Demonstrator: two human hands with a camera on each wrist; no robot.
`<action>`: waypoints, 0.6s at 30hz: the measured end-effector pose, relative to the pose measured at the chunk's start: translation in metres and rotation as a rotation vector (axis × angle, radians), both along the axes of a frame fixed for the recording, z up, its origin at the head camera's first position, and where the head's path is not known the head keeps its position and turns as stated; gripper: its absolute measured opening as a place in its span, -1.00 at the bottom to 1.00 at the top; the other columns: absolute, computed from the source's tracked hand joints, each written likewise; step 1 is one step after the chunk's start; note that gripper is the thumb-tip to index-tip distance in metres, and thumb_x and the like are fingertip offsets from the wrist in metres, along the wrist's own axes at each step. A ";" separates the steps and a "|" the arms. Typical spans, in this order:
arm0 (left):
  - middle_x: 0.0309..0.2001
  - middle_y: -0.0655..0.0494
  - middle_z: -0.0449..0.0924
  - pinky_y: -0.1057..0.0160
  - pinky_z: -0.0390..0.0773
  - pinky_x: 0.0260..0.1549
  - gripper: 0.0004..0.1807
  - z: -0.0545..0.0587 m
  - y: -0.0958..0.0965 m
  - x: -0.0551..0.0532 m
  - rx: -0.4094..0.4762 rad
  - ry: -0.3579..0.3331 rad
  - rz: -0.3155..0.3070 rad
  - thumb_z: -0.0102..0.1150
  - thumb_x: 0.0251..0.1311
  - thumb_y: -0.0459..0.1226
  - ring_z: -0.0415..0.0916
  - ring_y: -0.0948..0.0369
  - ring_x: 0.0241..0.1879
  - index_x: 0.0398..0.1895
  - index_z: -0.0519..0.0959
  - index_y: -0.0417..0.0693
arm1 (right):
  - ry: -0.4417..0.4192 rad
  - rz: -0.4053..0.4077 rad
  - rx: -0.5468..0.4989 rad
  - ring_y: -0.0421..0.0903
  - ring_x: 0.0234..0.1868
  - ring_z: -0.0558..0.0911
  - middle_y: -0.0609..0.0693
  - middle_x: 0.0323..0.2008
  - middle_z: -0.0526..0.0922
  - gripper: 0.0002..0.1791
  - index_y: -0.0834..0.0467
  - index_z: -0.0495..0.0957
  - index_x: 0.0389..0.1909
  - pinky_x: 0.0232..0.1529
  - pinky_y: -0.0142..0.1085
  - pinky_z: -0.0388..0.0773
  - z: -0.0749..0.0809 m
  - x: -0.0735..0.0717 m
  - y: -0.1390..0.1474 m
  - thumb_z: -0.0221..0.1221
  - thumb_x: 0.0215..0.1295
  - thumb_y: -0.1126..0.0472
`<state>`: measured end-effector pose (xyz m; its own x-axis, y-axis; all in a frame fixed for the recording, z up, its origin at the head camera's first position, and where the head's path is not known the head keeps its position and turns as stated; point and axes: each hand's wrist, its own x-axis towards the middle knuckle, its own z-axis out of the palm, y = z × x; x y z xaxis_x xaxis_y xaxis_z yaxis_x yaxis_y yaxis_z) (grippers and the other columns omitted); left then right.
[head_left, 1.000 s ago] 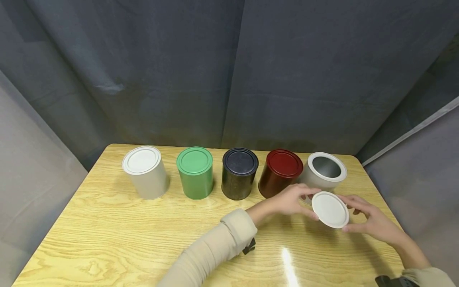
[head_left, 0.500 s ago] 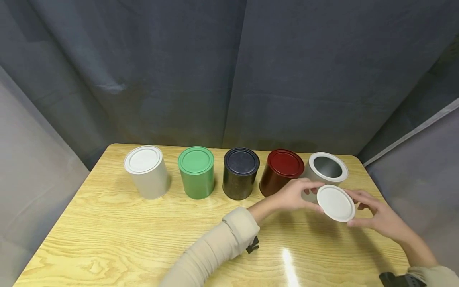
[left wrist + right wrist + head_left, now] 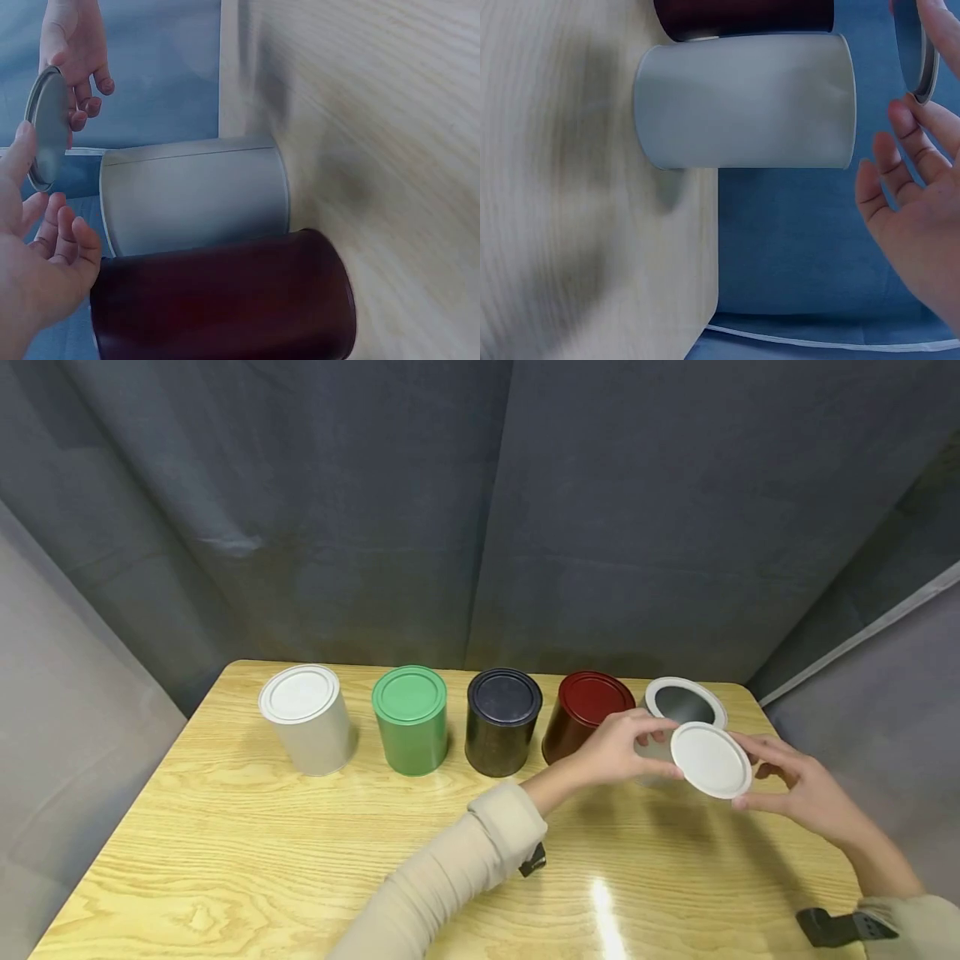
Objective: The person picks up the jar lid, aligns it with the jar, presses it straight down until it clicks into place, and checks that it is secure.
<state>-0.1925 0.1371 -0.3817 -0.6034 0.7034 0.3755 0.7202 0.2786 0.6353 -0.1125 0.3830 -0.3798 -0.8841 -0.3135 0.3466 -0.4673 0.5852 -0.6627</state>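
Both hands hold a round white can lid (image 3: 711,761) tilted in the air, just in front of and above an open white can (image 3: 654,748) at the right end of the row. My left hand (image 3: 624,747) pinches the lid's left edge between thumb and fingers. On the opposite edge, my right hand (image 3: 787,785) pinches it the same way. In the left wrist view the lid (image 3: 49,129) stands apart from the can (image 3: 195,199). The right wrist view shows only part of the lid (image 3: 915,49), beside the can's open end.
Left of the open can stand lidded cans: dark red (image 3: 596,700), black (image 3: 502,722), green (image 3: 410,721) and white (image 3: 309,720). They line the back of a wooden table (image 3: 300,860). Grey curtains (image 3: 360,510) hang behind and at both sides.
Both hands have carried the lid up the view and slightly right, closer to the open can. It now overlaps the can's front rim in the head view. The other cans stay put.
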 end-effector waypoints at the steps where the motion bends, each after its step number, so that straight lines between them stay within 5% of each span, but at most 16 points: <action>1: -0.29 0.22 0.51 0.63 0.32 -0.34 -0.38 0.002 0.000 -0.001 -0.001 0.007 0.007 0.45 -0.19 -0.11 0.35 0.41 -0.36 0.05 0.54 -0.06 | 0.000 -0.004 -0.003 -0.30 -0.20 0.37 -0.18 -0.08 0.47 -0.13 0.39 0.34 0.15 -0.27 -0.51 0.28 0.001 -0.001 0.000 0.36 -0.38 0.63; 12: -0.28 0.19 0.52 0.64 0.28 -0.41 -0.38 0.020 0.002 -0.014 -0.060 0.057 0.008 0.39 -0.12 -0.07 0.39 0.37 -0.39 0.08 0.52 -0.03 | 0.003 -0.004 0.005 -0.29 -0.20 0.38 -0.13 -0.06 0.43 -0.15 0.41 0.34 0.15 -0.27 -0.50 0.29 0.018 -0.016 0.002 0.35 -0.36 0.63; 18: -0.24 0.09 0.54 0.63 0.31 -0.39 -0.39 0.027 0.002 -0.024 -0.051 0.021 -0.006 0.38 -0.08 -0.09 0.45 0.32 -0.36 0.10 0.50 -0.07 | -0.013 -0.026 0.008 -0.29 -0.21 0.37 -0.14 -0.10 0.44 -0.17 0.38 0.35 0.15 -0.26 -0.51 0.28 0.027 -0.024 0.002 0.35 -0.33 0.61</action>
<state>-0.2167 0.1387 -0.3547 -0.5915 0.7255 0.3518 0.7351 0.3059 0.6050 -0.1369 0.3852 -0.3523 -0.8965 -0.2927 0.3325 -0.4430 0.6027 -0.6637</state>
